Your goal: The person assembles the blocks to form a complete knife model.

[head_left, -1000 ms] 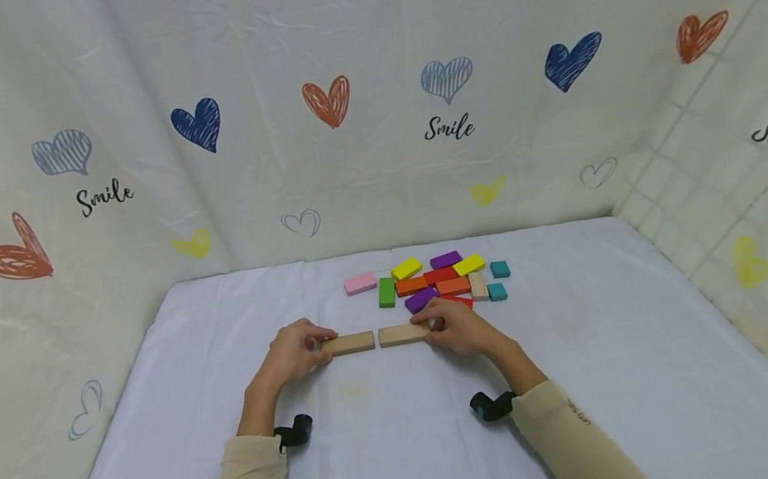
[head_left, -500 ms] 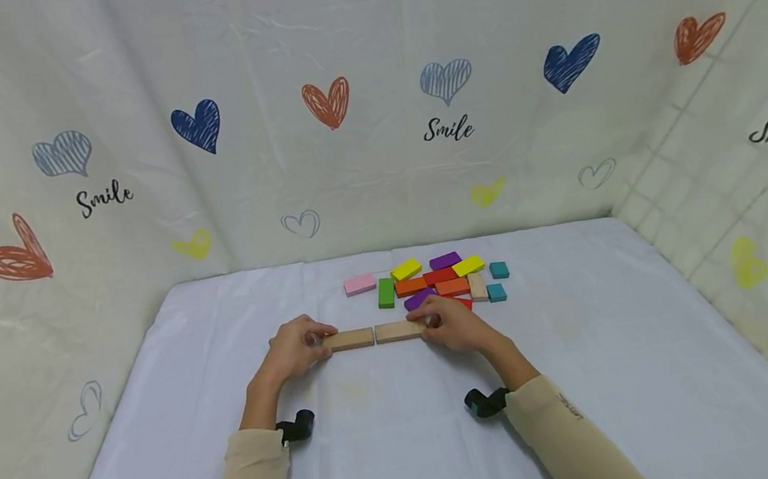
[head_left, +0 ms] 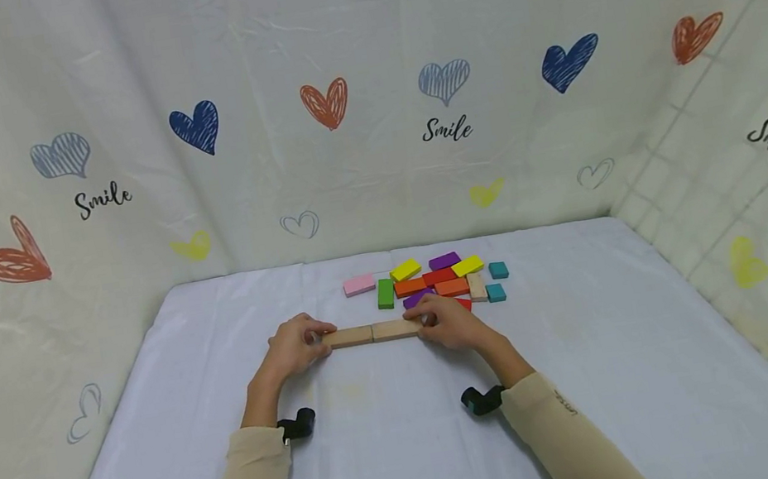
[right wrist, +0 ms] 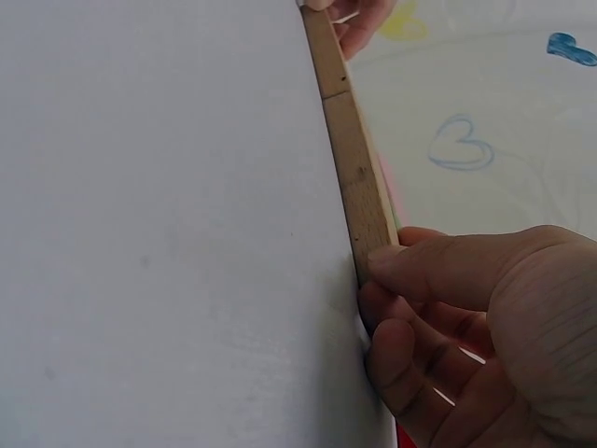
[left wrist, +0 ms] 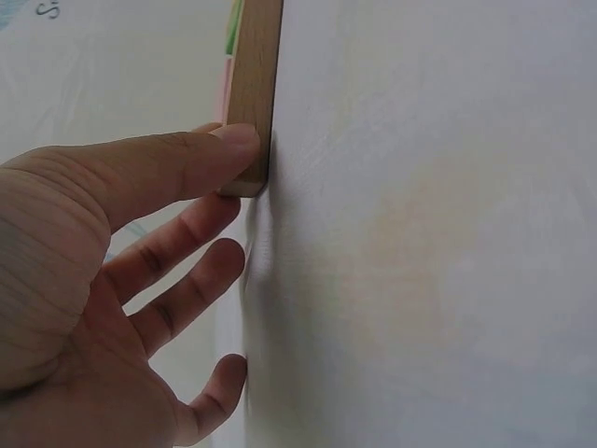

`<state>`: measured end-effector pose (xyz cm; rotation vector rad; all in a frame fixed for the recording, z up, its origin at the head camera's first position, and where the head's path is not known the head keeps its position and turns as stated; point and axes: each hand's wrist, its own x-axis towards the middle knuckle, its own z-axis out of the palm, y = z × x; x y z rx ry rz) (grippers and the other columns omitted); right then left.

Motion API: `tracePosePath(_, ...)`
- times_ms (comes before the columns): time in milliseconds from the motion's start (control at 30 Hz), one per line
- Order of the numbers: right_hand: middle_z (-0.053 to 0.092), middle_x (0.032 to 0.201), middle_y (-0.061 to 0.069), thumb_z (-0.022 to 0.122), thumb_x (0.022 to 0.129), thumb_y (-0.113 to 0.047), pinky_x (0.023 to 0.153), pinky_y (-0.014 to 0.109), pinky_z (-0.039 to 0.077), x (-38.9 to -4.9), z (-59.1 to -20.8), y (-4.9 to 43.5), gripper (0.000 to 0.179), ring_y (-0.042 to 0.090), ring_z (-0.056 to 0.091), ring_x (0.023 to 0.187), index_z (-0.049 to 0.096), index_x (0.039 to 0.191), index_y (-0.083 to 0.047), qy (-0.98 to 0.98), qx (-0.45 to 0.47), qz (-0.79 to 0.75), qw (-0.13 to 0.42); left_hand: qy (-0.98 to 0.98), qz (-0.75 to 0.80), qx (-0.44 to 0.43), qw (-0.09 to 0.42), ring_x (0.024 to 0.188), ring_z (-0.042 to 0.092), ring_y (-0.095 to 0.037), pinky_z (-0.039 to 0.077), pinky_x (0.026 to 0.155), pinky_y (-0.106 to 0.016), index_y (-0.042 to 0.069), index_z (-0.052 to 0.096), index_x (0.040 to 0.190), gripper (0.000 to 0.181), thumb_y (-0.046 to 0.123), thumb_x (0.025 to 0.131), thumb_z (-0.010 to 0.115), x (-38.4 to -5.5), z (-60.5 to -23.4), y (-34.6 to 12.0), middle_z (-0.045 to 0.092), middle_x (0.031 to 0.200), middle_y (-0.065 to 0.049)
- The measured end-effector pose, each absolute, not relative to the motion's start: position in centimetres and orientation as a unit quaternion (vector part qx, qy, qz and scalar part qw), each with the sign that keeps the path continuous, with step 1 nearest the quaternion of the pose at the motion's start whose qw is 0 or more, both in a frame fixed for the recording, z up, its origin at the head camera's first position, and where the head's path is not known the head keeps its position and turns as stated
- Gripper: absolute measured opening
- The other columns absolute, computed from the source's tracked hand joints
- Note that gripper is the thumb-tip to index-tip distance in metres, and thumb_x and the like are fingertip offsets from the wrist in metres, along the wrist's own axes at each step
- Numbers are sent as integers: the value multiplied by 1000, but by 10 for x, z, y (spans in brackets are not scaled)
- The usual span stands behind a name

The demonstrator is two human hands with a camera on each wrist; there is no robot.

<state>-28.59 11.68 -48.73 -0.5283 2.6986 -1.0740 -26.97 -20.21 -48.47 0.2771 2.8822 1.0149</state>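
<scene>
Two plain wooden blocks lie flat on the white cloth, end to end in one straight row, their inner ends touching. My left hand pinches the outer end of the left wooden block between thumb and fingers; in the left wrist view the thumb presses its near side and the other fingers hang loose. The right wooden block has its outer end pinched by my right hand. From the right wrist view, a thin seam shows between the blocks. Fingers hide both outer ends.
Behind the hands lies a loose cluster of coloured blocks: pink, green, yellow, orange, teal and others. One purple block sits close to the right hand. A white curtain with hearts hangs at the back.
The right hand has slid its wooden block left until the gap between the two blocks closed. Both blocks have shifted slightly away from me. The coloured blocks stay put.
</scene>
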Motion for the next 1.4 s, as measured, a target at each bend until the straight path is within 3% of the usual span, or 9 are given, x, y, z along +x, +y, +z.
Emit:
tracePosePath(533,63,108,1,75,92,-10,78,28,54,-287,-489,115,36,17,56,91,74,126,-20,911,-181,-359,92,939,332,85,38,88,54,-18,31,86,-52,21,79,116,33,12,85,82,-269,-485,-203,65,101,0)
tracePosePath(900,64,110,0,76,92,-13,81,29,55,-283,-487,116,38,17,58,94,72,129,-21,914,-169,-357,90,935,341,93,28,86,54,-18,29,77,-38,19,79,116,32,12,85,81,-267,-487,-203,66,102,-1)
tracePosePath(1233,63,128,7,72,96,-18,76,31,56,-284,-476,164,39,27,59,102,68,134,-22,911,-104,-398,34,934,346,87,33,84,53,-17,28,79,-40,20,78,118,34,12,85,81,-267,-487,-203,66,102,-1)
tracePosePath(1400,64,132,11,72,95,-15,80,35,59,-286,-476,185,42,31,62,107,66,136,-21,911,-87,-401,43,933,348,84,34,85,53,-16,29,80,-42,20,78,118,34,12,86,81,-267,-487,-203,66,103,-1)
